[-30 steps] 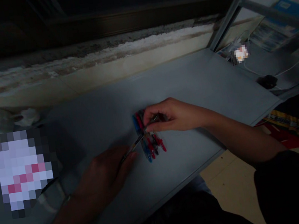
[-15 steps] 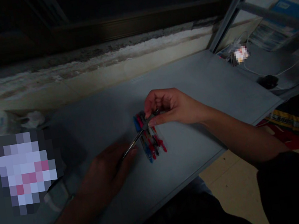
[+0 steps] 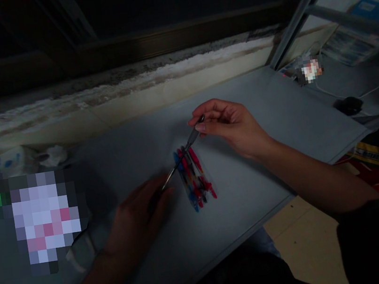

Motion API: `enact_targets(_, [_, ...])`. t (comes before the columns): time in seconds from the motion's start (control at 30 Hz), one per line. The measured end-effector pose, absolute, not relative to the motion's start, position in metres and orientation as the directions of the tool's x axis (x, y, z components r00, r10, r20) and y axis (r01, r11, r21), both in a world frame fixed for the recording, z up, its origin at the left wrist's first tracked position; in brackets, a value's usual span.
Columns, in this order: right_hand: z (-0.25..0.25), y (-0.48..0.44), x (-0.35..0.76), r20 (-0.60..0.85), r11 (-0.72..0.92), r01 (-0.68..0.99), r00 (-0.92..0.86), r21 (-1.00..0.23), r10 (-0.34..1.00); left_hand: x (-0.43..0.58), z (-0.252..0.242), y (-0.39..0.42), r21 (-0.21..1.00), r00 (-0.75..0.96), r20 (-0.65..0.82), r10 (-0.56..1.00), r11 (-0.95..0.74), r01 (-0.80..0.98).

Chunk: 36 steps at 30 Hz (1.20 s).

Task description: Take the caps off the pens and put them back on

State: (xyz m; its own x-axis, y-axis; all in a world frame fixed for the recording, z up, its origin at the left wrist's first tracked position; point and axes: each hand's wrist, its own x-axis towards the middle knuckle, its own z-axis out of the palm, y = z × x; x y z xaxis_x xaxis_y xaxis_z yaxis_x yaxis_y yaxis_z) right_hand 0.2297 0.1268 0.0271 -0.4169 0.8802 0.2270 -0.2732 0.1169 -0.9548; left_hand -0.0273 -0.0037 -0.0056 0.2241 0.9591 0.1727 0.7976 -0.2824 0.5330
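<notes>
"Holding what, on the right?"

"Item one: thin pen (image 3: 191,138), upper end pinched between thumb and fingertips of my right hand (image 3: 233,128), lifted off the table (image 3: 258,103). It slants down to the left, across the top of item two."

"Item two?"

"Bunch of pens (image 3: 196,183), blue, red and dark, lying side by side on the table between my two hands. The thin pen crosses their upper ends; whether it touches them I cannot tell in this dim light."

"Left side?"

"Left hand (image 3: 136,214): low on the table, fingertips at the thin pen's lower end. Pinching or merely touching, I cannot tell."

"Risks?"

"One: my right pinch is light and sits at the very end, so the thin pen could pivot or slip out and drop onto the bunch. Two: if it drags across the bunch, the pens would likely roll apart; the table's near edge is close, so one might reach the floor (image 3: 296,235). Three: if my hands pull opposite ways, so slender a pen may bend or come apart."

"Anything else to list?"

"Tissue pack (image 3: 3,162) and crumpled tissue (image 3: 52,155) far left, dark plug (image 3: 348,105) far right; all well apart from my hands."
</notes>
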Motion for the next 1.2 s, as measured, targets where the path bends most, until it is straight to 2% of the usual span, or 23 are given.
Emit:
enact_targets(0.2, [0.027, 0.129, 0.229, 0.239, 0.110, -0.317, -0.404, -0.942, 0.883, -0.026, -0.003, -0.004, 0.539, 0.219, 0.163, 0.962, -0.273, 0.797])
enact_targets(0.4, [0.022, 0.118, 0.222, 0.193, 0.070, -0.226, -0.589, -0.972, 0.784, -0.023, -0.003, -0.006, 0.559, 0.249, 0.165, 0.954, -0.299, 0.774])
enact_targets(0.5, [0.022, 0.109, 0.220, 0.117, 0.068, -0.102, -0.626, -0.992, 0.771, -0.023, -0.004, -0.007, 0.560, 0.270, 0.185, 0.945, -0.327, 0.761])
enact_targets(0.63, [0.028, 0.105, 0.225, 0.043, 0.204, 0.188, -0.625, -0.961, 0.780, -0.024, -0.007, -0.006, 0.541, 0.269, 0.223, 0.937, -0.349, 0.765])
enact_targets(0.8, [0.033, 0.112, 0.232, 0.095, 0.225, 0.091, -0.710, -0.970, 0.697, -0.027, -0.009, -0.005, 0.540, 0.223, 0.180, 0.958, -0.286, 0.791])
enact_targets(0.93, [0.031, 0.115, 0.233, -0.012, 0.221, 0.246, -0.693, -0.944, 0.721, -0.027, -0.009, -0.004, 0.549, 0.202, 0.157, 0.967, -0.255, 0.796])
enact_targets(1.03, [0.031, 0.115, 0.232, 0.049, 0.224, 0.176, -0.672, -0.959, 0.739, -0.026, -0.008, -0.004, 0.549, 0.192, 0.166, 0.967, -0.252, 0.797])
enact_targets(1.1, [0.031, 0.115, 0.231, 0.087, 0.223, 0.099, -0.714, -0.970, 0.695, -0.027, -0.007, -0.004, 0.546, 0.203, 0.177, 0.963, -0.268, 0.794])
enact_targets(1.2, [0.033, 0.114, 0.231, 0.038, 0.251, 0.170, -0.754, -0.953, 0.655, -0.027, -0.006, -0.005, 0.541, 0.223, 0.182, 0.958, -0.287, 0.791])
